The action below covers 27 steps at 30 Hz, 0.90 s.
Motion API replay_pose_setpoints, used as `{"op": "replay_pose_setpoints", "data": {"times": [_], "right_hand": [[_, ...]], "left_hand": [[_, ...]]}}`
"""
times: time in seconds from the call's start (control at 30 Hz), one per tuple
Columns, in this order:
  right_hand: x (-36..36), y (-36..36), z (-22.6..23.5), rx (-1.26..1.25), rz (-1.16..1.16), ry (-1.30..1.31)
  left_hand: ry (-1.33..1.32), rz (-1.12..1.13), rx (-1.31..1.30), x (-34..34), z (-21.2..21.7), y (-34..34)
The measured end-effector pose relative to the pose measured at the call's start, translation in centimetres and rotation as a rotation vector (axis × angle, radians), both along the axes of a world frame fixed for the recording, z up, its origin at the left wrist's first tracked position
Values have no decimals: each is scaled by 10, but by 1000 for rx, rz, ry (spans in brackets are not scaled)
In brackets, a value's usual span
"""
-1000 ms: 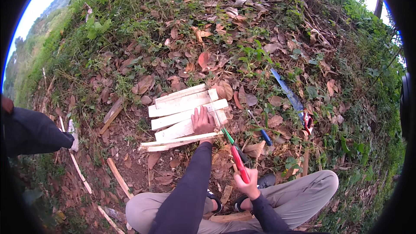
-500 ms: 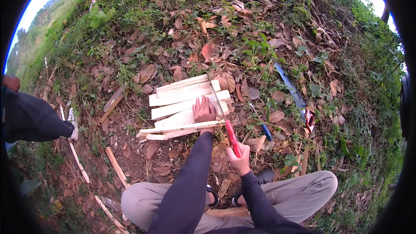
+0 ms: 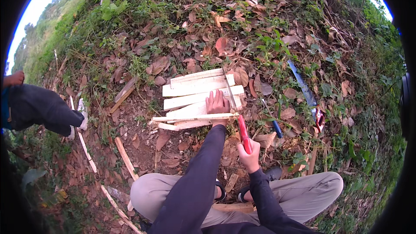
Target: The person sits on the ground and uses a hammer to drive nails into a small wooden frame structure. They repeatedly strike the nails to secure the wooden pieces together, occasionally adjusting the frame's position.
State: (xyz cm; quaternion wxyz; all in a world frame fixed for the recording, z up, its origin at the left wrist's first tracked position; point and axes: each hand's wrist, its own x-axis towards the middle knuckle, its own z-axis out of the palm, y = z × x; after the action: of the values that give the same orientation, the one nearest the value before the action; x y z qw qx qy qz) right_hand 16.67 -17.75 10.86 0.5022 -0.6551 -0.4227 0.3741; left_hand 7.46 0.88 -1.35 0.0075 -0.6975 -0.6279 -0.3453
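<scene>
Several pale wooden boards (image 3: 193,87) lie side by side on the ground in front of me. My left hand (image 3: 218,105) rests on them with its fingers stretched out, pressing down near their right ends. A thin wooden strip (image 3: 190,117) crosses over my left wrist. My right hand (image 3: 250,156) is wrapped around the red handle of a hand saw (image 3: 244,133). The saw's narrow blade runs away from me across the boards' right ends, just right of my left fingers. How deep the blade sits in the wood cannot be made out.
To the right lie a blue-handled tool (image 3: 276,128) and a saw with a blue blade cover (image 3: 302,84). Another person's leg (image 3: 43,108) is at the left. Wood strips (image 3: 125,157) and dry leaves are scattered about. My bent knees flank my arms.
The whole view has shifted, so the boards, saw and hands appear farther right and slightly higher. More of the other person shows at the left. Both hands keep their places on boards and saw.
</scene>
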Motion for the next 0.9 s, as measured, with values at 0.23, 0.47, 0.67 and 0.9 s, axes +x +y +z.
{"op": "replay_pose_setpoints", "data": {"times": [0.23, 0.47, 0.67, 0.9], "right_hand": [[8, -76, 33, -8, 21, -15], [2, -28, 20, 15, 56, -40], [8, -32, 29, -29, 17, 21], [6, -54, 25, -19, 71, 27]], "left_hand": [[6, 5, 13, -2, -3, -3], [38, 35, 42, -14, -18, -3], [13, -14, -55, 4, -6, -2], [43, 27, 67, -12, -15, 4]]}}
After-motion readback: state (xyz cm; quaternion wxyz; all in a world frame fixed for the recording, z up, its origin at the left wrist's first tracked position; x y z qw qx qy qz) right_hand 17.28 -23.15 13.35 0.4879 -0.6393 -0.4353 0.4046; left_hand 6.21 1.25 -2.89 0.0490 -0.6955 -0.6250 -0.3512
